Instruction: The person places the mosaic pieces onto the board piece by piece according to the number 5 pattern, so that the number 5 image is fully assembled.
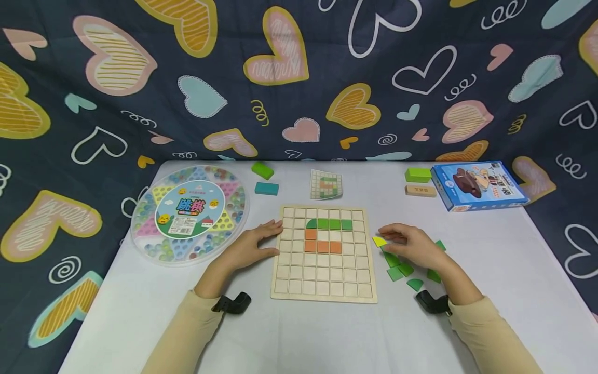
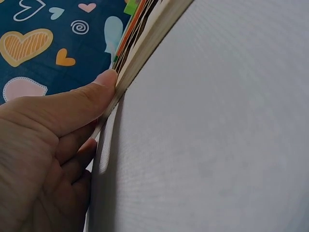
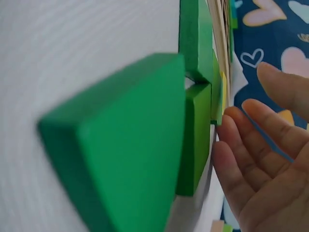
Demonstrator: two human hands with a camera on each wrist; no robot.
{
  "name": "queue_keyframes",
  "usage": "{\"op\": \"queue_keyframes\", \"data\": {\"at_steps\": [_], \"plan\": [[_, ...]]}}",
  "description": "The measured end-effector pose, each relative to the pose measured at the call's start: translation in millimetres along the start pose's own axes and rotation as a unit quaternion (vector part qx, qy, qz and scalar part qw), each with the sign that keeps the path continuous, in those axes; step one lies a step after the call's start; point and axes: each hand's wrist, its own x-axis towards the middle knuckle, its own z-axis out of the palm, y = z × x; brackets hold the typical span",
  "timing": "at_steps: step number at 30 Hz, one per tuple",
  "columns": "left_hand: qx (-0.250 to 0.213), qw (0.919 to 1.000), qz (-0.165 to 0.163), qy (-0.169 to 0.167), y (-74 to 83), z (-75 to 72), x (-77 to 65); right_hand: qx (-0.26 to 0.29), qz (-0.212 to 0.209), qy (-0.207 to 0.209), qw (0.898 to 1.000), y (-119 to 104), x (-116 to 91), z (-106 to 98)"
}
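A square wooden grid board point(image 1: 323, 287) lies mid-table, with a row of green tiles point(image 1: 329, 224) and several orange tiles point(image 1: 323, 246) set in its cells. My left hand point(image 1: 247, 248) rests against the board's left side; in the left wrist view the thumb point(image 2: 99, 89) touches the board's edge and the fingers extend along it. To the right of the board, my right hand point(image 1: 413, 248) hovers over loose green tiles point(image 1: 394, 274), its fingers relaxed and holding nothing. A yellow tile point(image 1: 379, 241) lies by its fingertips. Close up, a green tile point(image 3: 135, 135) fills much of the right wrist view.
A printed pattern card point(image 1: 326, 185) lies behind the board. Back left are a round Chinese checkers set point(image 1: 189, 210), a green block point(image 1: 262, 170) and a teal block point(image 1: 267, 188). Back right are a blue box point(image 1: 478, 184), a green block point(image 1: 418, 175) and a wooden block point(image 1: 420, 191).
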Motion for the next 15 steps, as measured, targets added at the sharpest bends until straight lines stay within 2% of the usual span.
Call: {"op": "queue_keyframes", "data": {"at_steps": [15], "plan": [[0.002, 1.0, 0.005, 0.002, -0.6, 0.2, 0.0, -0.102, -0.012, 0.022, 0.994, -4, 18, 12]]}}
